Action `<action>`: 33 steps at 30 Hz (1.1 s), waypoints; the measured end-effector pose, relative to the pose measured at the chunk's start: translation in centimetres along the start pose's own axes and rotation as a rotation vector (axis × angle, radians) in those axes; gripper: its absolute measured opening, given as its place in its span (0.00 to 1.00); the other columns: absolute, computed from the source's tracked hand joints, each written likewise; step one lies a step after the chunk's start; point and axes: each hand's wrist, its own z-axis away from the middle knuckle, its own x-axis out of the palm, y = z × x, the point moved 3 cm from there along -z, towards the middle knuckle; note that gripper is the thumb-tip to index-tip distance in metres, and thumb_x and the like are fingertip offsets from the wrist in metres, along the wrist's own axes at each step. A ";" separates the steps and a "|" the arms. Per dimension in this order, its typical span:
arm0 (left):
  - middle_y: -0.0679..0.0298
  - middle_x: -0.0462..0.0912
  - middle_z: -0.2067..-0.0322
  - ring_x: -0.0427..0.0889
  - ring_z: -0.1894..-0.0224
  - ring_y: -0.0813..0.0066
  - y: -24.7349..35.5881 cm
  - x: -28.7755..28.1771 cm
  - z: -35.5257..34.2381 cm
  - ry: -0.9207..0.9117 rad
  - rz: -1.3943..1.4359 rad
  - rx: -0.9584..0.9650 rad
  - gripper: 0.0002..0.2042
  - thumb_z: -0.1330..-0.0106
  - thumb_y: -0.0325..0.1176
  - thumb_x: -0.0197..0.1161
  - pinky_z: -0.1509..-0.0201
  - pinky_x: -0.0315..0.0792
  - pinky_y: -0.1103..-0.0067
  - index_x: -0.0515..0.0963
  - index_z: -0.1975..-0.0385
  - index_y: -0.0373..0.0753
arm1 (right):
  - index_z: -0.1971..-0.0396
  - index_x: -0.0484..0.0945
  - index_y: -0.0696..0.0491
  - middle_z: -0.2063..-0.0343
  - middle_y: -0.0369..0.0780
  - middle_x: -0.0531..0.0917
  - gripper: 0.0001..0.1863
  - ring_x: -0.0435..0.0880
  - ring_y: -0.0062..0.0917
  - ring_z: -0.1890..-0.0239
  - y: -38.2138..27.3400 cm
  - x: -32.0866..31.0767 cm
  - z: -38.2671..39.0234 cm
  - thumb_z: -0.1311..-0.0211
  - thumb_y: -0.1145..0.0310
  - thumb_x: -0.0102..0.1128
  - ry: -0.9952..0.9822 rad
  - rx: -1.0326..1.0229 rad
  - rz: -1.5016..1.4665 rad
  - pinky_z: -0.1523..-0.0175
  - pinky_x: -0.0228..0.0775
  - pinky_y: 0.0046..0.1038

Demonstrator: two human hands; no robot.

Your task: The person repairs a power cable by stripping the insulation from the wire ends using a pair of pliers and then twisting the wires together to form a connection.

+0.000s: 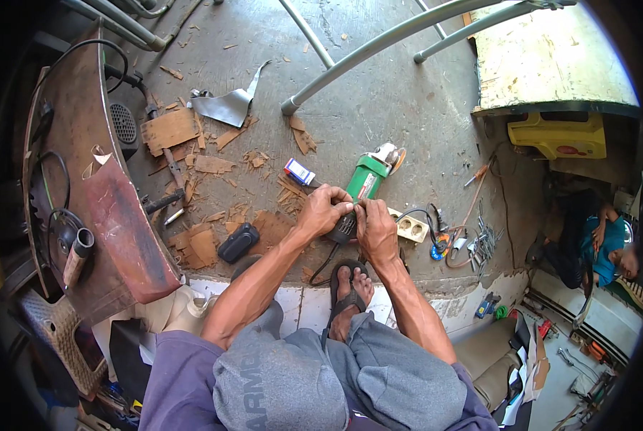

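My left hand [326, 210] and my right hand [376, 228] meet above a green angle grinder [366, 181] lying on the concrete floor. Thumbs and fingertips of both are pinched together, close to each other. Whatever small thing they pinch is too small to make out. The grinder's head with its disc points away from me. Its black rear end shows partly between my hands, and a black cord [326, 267] runs from it toward my sandalled foot. Left of the grinder is a small blue, white and red box [300, 172]. Beside my right hand lies a white socket strip [410, 227].
Torn brown wood pieces [170, 131] and a silvery sheet scrap [224, 108] litter the floor at left, near a black case [239, 243]. A brown leaning panel [77, 144] stands far left. Metal tube legs [364, 54] cross the top. Another person [602, 237] is at right.
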 end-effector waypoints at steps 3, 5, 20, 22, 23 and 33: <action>0.54 0.82 0.62 0.82 0.57 0.61 -1.2 0.3 0.5 0.075 0.034 0.096 0.11 0.39 0.33 0.71 0.49 0.75 0.69 0.84 0.61 0.35 | 0.55 0.76 0.57 0.66 0.48 0.77 0.09 0.82 0.45 0.66 -0.5 0.1 0.0 0.33 0.74 0.60 -0.018 -0.018 0.053 0.65 0.76 0.43; 0.52 0.81 0.60 0.82 0.55 0.58 -1.5 0.6 1.1 0.101 0.033 0.143 0.11 0.38 0.35 0.69 0.48 0.76 0.67 0.84 0.60 0.37 | 0.55 0.76 0.56 0.66 0.48 0.77 0.09 0.82 0.45 0.66 -0.5 0.0 0.3 0.32 0.74 0.59 -0.021 -0.030 0.088 0.65 0.76 0.42; 0.53 0.77 0.56 0.78 0.52 0.59 -3.0 1.6 1.8 0.048 0.074 0.055 0.25 0.43 0.36 0.75 0.48 0.74 0.66 0.71 0.49 0.36 | 0.64 0.79 0.57 0.69 0.49 0.81 0.08 0.84 0.47 0.69 -1.3 0.0 -0.8 0.34 0.67 0.60 -0.077 0.126 0.182 0.66 0.77 0.45; 0.53 0.77 0.56 0.79 0.53 0.59 -3.5 1.9 1.6 0.060 0.094 0.057 0.25 0.43 0.36 0.75 0.49 0.74 0.66 0.72 0.49 0.36 | 0.63 0.79 0.57 0.69 0.49 0.81 0.08 0.84 0.48 0.70 -1.5 0.0 -0.9 0.34 0.67 0.59 -0.131 0.105 0.235 0.67 0.77 0.46; 0.54 0.77 0.58 0.79 0.55 0.63 -3.7 2.1 1.4 0.060 0.086 0.072 0.24 0.42 0.33 0.74 0.51 0.76 0.68 0.71 0.49 0.35 | 0.60 0.78 0.56 0.68 0.50 0.80 0.08 0.84 0.49 0.70 -1.4 -0.3 -0.9 0.34 0.69 0.59 -0.148 0.079 0.236 0.69 0.77 0.46; 0.56 0.79 0.60 0.80 0.60 0.66 -4.0 2.1 1.3 0.074 0.061 0.083 0.22 0.41 0.32 0.74 0.55 0.78 0.70 0.72 0.51 0.33 | 0.60 0.78 0.56 0.67 0.49 0.80 0.08 0.84 0.47 0.69 -0.9 -0.3 -0.7 0.34 0.68 0.62 -0.164 0.101 0.240 0.68 0.78 0.43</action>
